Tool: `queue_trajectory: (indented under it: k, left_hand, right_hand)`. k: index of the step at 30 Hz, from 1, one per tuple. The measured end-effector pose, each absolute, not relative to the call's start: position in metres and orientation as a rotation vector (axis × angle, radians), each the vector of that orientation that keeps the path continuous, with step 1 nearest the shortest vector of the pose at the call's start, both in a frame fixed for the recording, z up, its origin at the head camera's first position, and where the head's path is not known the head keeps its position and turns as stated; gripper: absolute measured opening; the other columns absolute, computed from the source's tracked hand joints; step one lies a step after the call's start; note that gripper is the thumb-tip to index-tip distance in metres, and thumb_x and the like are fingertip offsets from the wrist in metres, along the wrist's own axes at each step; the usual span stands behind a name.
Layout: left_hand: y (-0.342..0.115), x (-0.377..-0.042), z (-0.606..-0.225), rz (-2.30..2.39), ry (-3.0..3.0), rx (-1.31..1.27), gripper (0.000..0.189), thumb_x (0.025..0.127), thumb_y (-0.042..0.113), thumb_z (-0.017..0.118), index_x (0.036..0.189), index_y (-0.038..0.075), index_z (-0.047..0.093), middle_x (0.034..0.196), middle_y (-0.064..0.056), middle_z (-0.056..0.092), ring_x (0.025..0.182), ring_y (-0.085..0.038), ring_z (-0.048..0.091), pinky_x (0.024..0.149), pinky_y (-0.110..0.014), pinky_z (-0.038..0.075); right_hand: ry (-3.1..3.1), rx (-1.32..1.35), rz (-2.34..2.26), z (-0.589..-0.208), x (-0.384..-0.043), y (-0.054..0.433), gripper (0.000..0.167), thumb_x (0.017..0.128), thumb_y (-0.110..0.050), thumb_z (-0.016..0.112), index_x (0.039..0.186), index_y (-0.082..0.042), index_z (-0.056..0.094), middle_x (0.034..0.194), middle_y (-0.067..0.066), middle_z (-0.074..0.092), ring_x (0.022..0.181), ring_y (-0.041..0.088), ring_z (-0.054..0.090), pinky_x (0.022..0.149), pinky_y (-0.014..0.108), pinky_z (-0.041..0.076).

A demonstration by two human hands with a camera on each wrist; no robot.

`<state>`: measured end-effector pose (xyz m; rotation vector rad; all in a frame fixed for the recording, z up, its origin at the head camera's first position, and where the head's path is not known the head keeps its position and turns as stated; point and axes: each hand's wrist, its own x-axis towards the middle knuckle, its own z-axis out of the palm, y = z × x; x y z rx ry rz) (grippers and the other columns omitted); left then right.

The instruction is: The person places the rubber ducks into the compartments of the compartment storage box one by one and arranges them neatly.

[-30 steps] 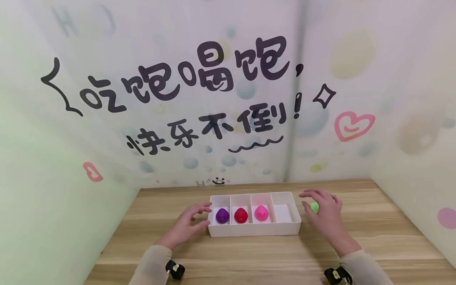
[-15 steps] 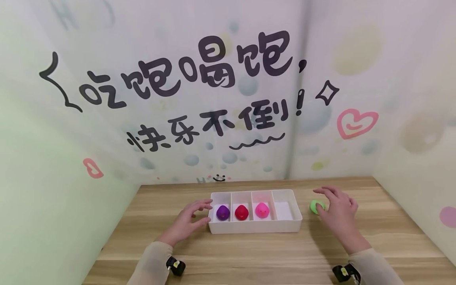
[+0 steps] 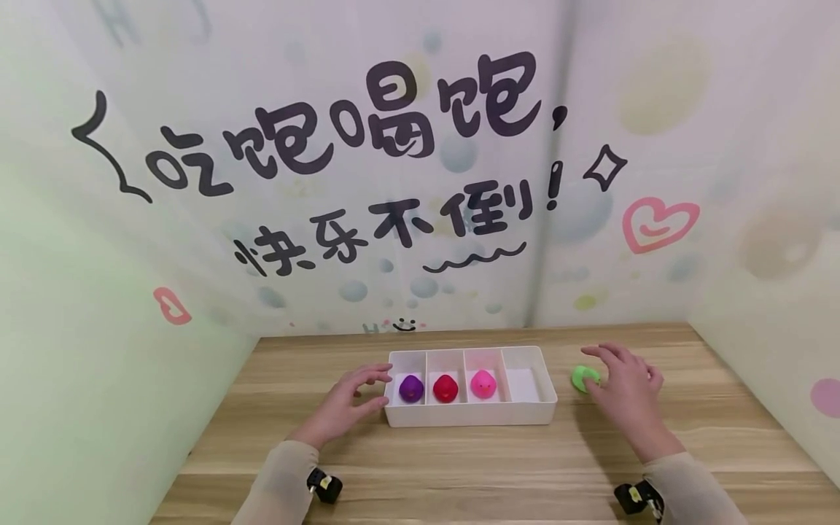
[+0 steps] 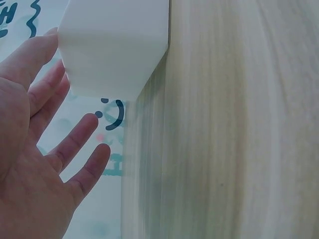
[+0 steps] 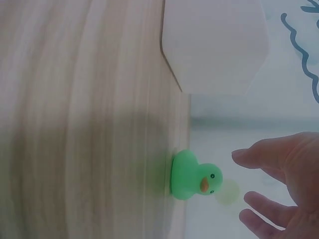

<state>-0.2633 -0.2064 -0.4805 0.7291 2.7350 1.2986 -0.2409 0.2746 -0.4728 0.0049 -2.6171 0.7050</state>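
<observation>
A white box [image 3: 469, 415] with several compartments stands on the table. From left to right it holds a purple rubber duck [image 3: 411, 389], a red one [image 3: 445, 389] and a pink one [image 3: 483, 384]; the rightmost compartment has nothing in it. At the box's left end, my left hand [image 3: 348, 405] touches the rim with spread, relaxed fingers. Right of the box a green rubber duck [image 5: 192, 174] sits upright on the table. My right hand [image 3: 626, 390] hovers over it with thumb and fingers apart; in the right wrist view a gap separates them from the duck.
The wooden table [image 3: 459, 474] runs back to a printed wall [image 3: 315, 306] close behind the box. Side walls stand at left [image 3: 98, 364] and right [image 3: 774, 313].
My right hand has moved a little to the right, away from the box's end, so more of the green duck shows. The left hand has stayed at the box.
</observation>
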Motion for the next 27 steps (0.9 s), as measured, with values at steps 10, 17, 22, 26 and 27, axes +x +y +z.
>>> queue_trajectory:
  k: [10, 17, 22, 26, 27]
  left_hand:
    - [-0.206, -0.262, -0.48, 1.3, 2.738, 0.728, 0.036, 0.099, 0.024, 0.071, 0.133, 0.014, 0.065, 0.158, -0.003, 0.05, 0.131, -0.037, 0.054, 0.1, -0.06, 0.048]
    - [-0.206, -0.263, -0.48, 1.307, 2.736, 0.696, 0.036, 0.098, 0.024, 0.072, 0.132, 0.015, 0.065, 0.158, -0.001, 0.05, 0.132, -0.039, 0.053, 0.101, -0.06, 0.048]
    - [-0.206, -0.261, -0.479, 1.304, 2.735, 0.698, 0.036, 0.099, 0.024, 0.071, 0.132, 0.015, 0.065, 0.158, -0.002, 0.05, 0.131, -0.038, 0.053, 0.101, -0.06, 0.048]
    - [-0.206, -0.261, -0.479, 1.306, 2.732, 0.704, 0.035, 0.099, 0.023, 0.071, 0.132, 0.014, 0.065, 0.158, -0.003, 0.05, 0.131, -0.037, 0.053, 0.101, -0.06, 0.048]
    - [-0.206, -0.261, -0.479, 1.304, 2.733, 0.703, 0.035, 0.099, 0.024, 0.071, 0.132, 0.014, 0.065, 0.158, -0.003, 0.05, 0.131, -0.038, 0.053, 0.101, -0.06, 0.048]
  right_hand:
    - [-2.654, 0.017, 0.696, -0.478, -0.242, 0.287, 0.044, 0.081, -0.008, 0.08, 0.124, -0.013, 0.07, 0.139, 0.027, 0.061, 0.118, 0.057, 0.052, 0.097, 0.075, 0.021]
    - [-2.666, 0.048, 0.705, -0.48, -0.244, 0.288, 0.041, 0.081, -0.007, 0.082, 0.12, -0.014, 0.072, 0.133, 0.025, 0.067, 0.119, 0.051, 0.059, 0.097, 0.072, 0.022]
    - [-2.693, 0.04, 0.707, -0.482, -0.245, 0.29, 0.039, 0.082, -0.008, 0.081, 0.12, -0.012, 0.072, 0.131, 0.028, 0.067, 0.118, 0.051, 0.06, 0.097, 0.072, 0.022]
    - [-2.697, 0.038, 0.699, -0.484, -0.246, 0.29, 0.034, 0.082, -0.008, 0.081, 0.116, -0.011, 0.074, 0.127, 0.027, 0.069, 0.114, 0.049, 0.063, 0.096, 0.07, 0.023]
    - [-2.694, 0.041, 0.697, -0.485, -0.246, 0.291, 0.033, 0.082, -0.008, 0.081, 0.114, -0.011, 0.074, 0.126, 0.027, 0.069, 0.113, 0.049, 0.063, 0.096, 0.07, 0.023]
